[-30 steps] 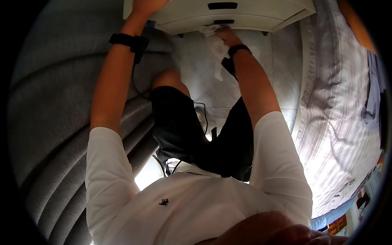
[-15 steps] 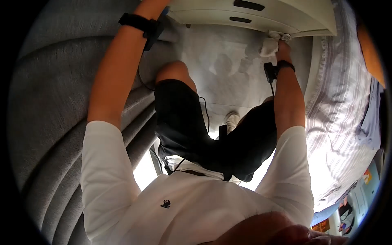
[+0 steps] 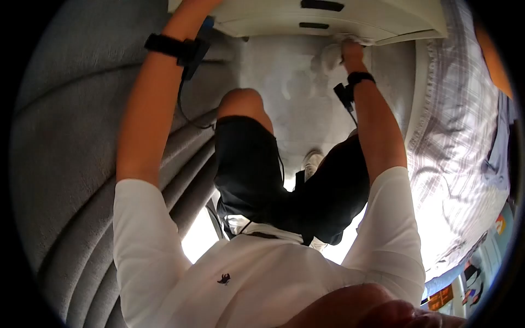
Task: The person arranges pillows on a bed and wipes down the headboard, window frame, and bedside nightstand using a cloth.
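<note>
My right hand (image 3: 353,51) is closed around a pale cloth (image 3: 331,57), low beside the bottom edge of a cream drawer cabinet (image 3: 372,22). The cloth is bunched and touches the grey floor (image 3: 301,117); motion blurs its outline. My left hand (image 3: 196,10) reaches up at the cabinet's left end, and its fingers lie past the top of the view. Both wrists carry a black strap with a small device and a cable.
Grey padded upholstery (image 3: 71,115) fills the left side. A bed with a striped, frilled cover (image 3: 454,142) stands along the right. My bent knee (image 3: 240,104) and my shoe (image 3: 313,160) take up room over the floor between them.
My right hand has slid left along the cabinet's base with the cloth. My left arm and the cabinet have shifted slightly left and up in view.
</note>
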